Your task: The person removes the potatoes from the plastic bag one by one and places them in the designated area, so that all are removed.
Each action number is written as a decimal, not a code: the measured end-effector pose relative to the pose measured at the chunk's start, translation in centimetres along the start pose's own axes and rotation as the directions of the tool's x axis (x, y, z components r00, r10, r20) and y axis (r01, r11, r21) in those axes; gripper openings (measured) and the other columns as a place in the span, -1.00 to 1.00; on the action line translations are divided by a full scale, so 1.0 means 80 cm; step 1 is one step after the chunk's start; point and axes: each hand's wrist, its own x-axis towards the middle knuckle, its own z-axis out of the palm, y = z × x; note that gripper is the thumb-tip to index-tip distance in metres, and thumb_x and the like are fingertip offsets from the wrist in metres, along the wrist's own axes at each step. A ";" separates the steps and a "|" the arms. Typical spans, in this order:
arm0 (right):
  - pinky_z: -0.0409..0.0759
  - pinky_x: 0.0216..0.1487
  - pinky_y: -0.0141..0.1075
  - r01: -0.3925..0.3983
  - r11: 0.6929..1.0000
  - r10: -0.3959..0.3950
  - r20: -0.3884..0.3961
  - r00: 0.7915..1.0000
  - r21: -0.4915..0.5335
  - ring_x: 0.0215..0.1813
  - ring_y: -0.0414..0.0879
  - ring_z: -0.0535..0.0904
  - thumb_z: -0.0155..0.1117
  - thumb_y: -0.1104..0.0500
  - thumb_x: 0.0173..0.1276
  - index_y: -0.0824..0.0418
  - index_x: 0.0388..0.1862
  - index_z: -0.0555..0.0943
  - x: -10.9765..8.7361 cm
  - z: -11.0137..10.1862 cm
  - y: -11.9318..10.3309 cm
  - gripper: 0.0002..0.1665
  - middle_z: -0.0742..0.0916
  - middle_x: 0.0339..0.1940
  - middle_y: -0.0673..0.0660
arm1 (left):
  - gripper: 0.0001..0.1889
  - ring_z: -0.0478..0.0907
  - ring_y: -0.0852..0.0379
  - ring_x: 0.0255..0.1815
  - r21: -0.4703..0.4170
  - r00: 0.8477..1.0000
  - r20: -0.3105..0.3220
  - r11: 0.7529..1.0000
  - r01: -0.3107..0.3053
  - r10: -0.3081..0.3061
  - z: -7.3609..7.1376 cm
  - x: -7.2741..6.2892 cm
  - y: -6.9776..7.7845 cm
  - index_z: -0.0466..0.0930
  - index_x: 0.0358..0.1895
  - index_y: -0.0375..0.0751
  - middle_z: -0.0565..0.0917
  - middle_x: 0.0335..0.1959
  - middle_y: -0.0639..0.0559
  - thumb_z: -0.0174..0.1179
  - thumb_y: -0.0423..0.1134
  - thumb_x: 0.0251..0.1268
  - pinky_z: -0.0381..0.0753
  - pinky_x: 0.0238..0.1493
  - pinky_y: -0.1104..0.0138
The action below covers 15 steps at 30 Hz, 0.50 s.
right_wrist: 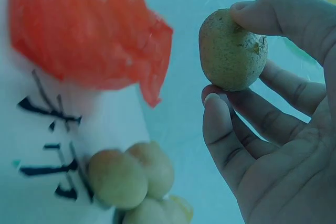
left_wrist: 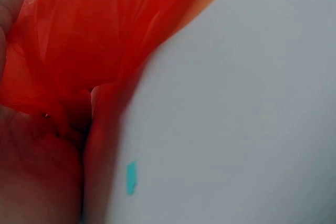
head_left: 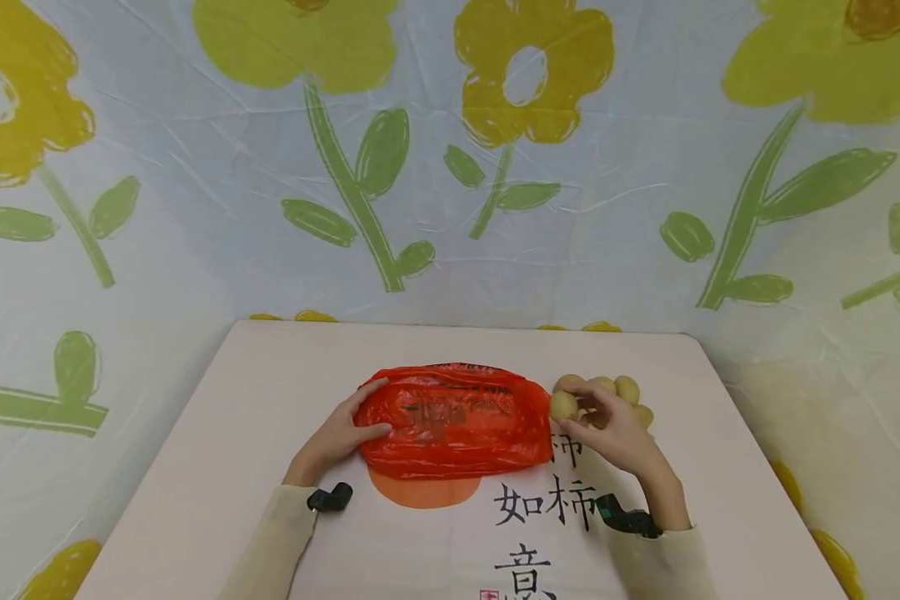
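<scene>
A crinkled red plastic bag (head_left: 450, 425) with dark printing lies across the middle of the table. My left hand (head_left: 343, 429) grips its left end, thumb in front and fingers over the far side. In the left wrist view, red film (left_wrist: 89, 35) covers part of that palm. Just past the bag's right end, my right hand (head_left: 618, 425) pinches a round yellow-brown fruit (right_wrist: 231, 51) with rough, speckled skin between thumb and fingertips. Several similar fruits (head_left: 627, 388) sit in a cluster behind and beside this hand, which partly hides them.
The pale table (head_left: 300, 350) carries a cloth with black brush characters (head_left: 525, 504) and an orange disc (head_left: 423, 493) partly under the bag. A flower-printed curtain (head_left: 450, 275) hangs behind and along both sides. Black straps with small cameras circle both wrists.
</scene>
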 end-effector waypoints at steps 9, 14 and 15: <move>0.71 -0.09 -0.31 -0.044 0.999 0.042 -0.054 0.998 -0.029 -0.08 -0.20 0.62 0.52 0.23 0.30 0.25 0.23 0.59 -0.021 0.002 0.025 -0.47 0.70 0.05 0.18 | -0.16 0.01 -0.18 0.68 -0.004 1.000 -0.001 1.000 0.002 -0.002 0.001 -0.001 0.000 0.19 0.60 0.27 0.14 0.67 0.01 0.43 -0.05 0.30 0.29 0.53 -0.16; 0.70 -0.14 -0.33 -0.038 0.999 0.036 -0.075 0.997 -0.020 -0.03 -0.28 0.61 0.52 0.27 0.28 0.23 0.21 0.60 -0.028 0.006 0.032 -0.48 0.72 0.02 0.18 | -0.16 -0.01 -0.17 0.69 -0.013 1.000 0.000 1.000 -0.003 0.003 -0.002 -0.002 -0.001 0.20 0.60 0.27 0.14 0.67 0.02 0.43 -0.05 0.30 0.25 0.56 -0.15; 0.70 -0.14 -0.34 -0.038 0.999 0.037 -0.076 0.996 -0.020 -0.02 -0.30 0.60 0.51 0.27 0.28 0.23 0.21 0.60 -0.029 0.007 0.033 -0.48 0.72 0.03 0.18 | -0.16 -0.01 -0.17 0.69 -0.012 1.000 0.000 1.000 -0.004 0.004 -0.002 -0.002 -0.001 0.20 0.60 0.27 0.14 0.67 0.02 0.43 -0.05 0.30 0.25 0.55 -0.15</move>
